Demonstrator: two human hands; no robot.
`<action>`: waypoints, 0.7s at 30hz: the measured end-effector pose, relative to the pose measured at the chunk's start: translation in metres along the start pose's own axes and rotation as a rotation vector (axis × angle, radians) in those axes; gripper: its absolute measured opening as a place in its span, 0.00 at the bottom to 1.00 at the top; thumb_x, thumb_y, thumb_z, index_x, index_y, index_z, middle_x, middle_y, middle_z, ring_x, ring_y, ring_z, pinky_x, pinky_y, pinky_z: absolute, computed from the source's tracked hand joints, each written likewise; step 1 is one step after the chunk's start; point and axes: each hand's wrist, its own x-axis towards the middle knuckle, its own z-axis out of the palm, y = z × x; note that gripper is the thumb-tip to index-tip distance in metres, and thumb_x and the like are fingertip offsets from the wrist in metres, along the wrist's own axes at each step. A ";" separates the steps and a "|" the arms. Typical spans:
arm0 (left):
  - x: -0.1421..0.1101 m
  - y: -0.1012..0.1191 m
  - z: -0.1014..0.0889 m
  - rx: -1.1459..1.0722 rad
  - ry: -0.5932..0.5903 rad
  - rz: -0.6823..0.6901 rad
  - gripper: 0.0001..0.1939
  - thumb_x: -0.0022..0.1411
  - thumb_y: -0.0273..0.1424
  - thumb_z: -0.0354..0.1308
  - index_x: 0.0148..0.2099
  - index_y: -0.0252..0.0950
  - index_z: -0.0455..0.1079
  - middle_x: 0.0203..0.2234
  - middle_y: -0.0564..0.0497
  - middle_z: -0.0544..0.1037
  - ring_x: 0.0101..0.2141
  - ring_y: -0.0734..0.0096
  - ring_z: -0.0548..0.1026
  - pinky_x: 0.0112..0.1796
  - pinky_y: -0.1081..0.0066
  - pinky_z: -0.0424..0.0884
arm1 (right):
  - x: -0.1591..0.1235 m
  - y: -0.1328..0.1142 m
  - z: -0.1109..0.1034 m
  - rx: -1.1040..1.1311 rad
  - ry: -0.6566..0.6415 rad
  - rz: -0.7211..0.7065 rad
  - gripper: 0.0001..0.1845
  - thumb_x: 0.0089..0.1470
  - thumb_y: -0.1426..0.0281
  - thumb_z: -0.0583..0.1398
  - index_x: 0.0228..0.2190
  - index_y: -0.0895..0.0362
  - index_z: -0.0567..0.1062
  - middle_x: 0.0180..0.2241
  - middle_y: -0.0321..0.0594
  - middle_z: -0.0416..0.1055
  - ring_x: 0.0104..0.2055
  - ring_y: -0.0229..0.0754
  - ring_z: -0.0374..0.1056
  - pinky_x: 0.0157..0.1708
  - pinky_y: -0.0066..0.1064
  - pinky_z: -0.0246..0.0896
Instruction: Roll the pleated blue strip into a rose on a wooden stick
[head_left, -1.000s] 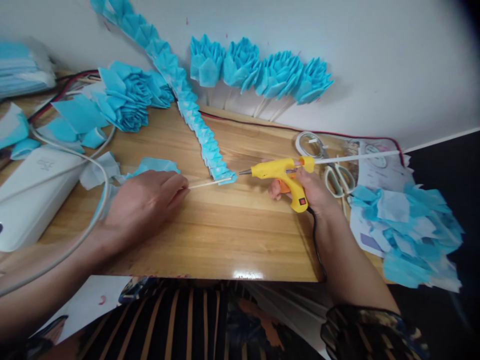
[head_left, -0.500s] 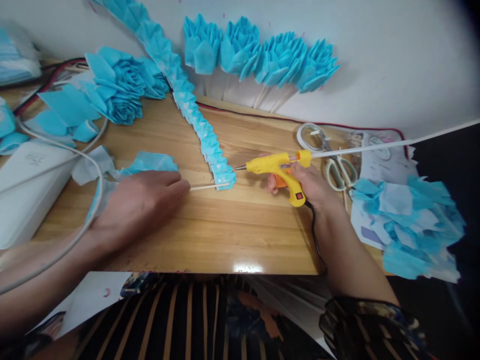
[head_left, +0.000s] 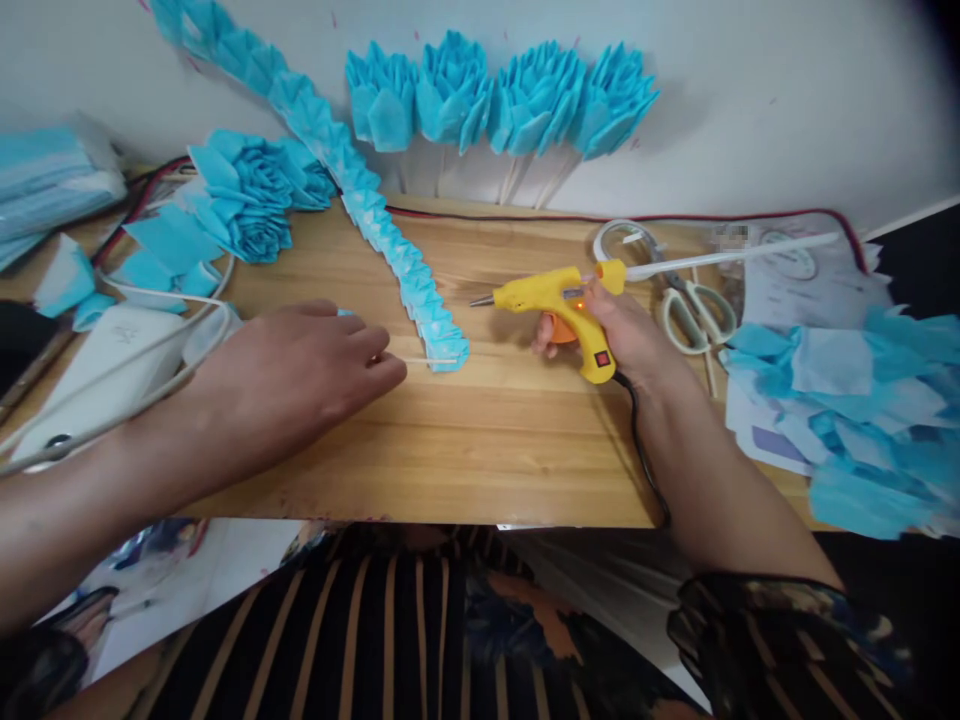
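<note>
A long strip of folded blue petals [head_left: 363, 193] runs from the upper left down to the middle of the table. Across its near end lies the tip of a thin pale stick [head_left: 420, 361]. My left hand [head_left: 311, 375], palm down, has its fingers closed on the other end of that stick. In my right hand [head_left: 626, 325] is a yellow glue gun [head_left: 551, 292], with a finger at its orange trigger. Its metal nozzle points left, just right of the strip and apart from the strip's end. A white glue stick [head_left: 727, 257] sticks out of its back.
Several blue flowers [head_left: 454, 92] on sticks lean against the wall. More flowers [head_left: 251, 190] and a white power bank [head_left: 105, 375] with a cable lie left. Scissors [head_left: 697, 315], a tape roll [head_left: 622, 240] and a pile of blue pieces [head_left: 862, 400] lie right.
My left hand has slid right along the stick, closer to the strip's end. The glue gun's nozzle has moved back, away from that end. The view has shifted slightly.
</note>
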 end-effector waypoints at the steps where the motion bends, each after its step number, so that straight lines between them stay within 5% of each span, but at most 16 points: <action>1: 0.004 0.001 -0.006 0.019 -0.020 0.019 0.12 0.64 0.22 0.48 0.34 0.41 0.70 0.28 0.48 0.73 0.30 0.59 0.71 0.36 0.60 0.65 | 0.001 0.001 0.000 0.003 0.003 -0.007 0.33 0.57 0.37 0.61 0.31 0.56 0.75 0.25 0.41 0.77 0.27 0.40 0.73 0.30 0.31 0.69; 8: 0.031 0.009 -0.037 0.051 -0.044 0.120 0.12 0.64 0.19 0.51 0.33 0.40 0.70 0.29 0.50 0.73 0.35 0.60 0.74 0.43 0.60 0.67 | 0.005 0.003 0.002 0.068 0.047 -0.033 0.33 0.57 0.38 0.62 0.31 0.57 0.78 0.27 0.41 0.79 0.26 0.37 0.72 0.27 0.28 0.68; 15: 0.054 0.029 -0.059 0.430 -0.186 0.318 0.14 0.61 0.15 0.52 0.36 0.40 0.73 0.29 0.51 0.74 0.34 0.60 0.74 0.40 0.60 0.67 | 0.017 0.006 -0.005 0.129 0.102 0.052 0.33 0.57 0.36 0.60 0.28 0.55 0.76 0.21 0.39 0.76 0.22 0.38 0.71 0.21 0.28 0.64; 21: 0.056 0.030 -0.059 0.459 -0.253 0.277 0.13 0.61 0.16 0.54 0.36 0.40 0.73 0.30 0.50 0.75 0.34 0.59 0.74 0.39 0.60 0.69 | 0.017 0.006 -0.001 0.189 0.163 0.036 0.31 0.60 0.38 0.59 0.29 0.54 0.76 0.23 0.40 0.78 0.24 0.40 0.74 0.22 0.29 0.67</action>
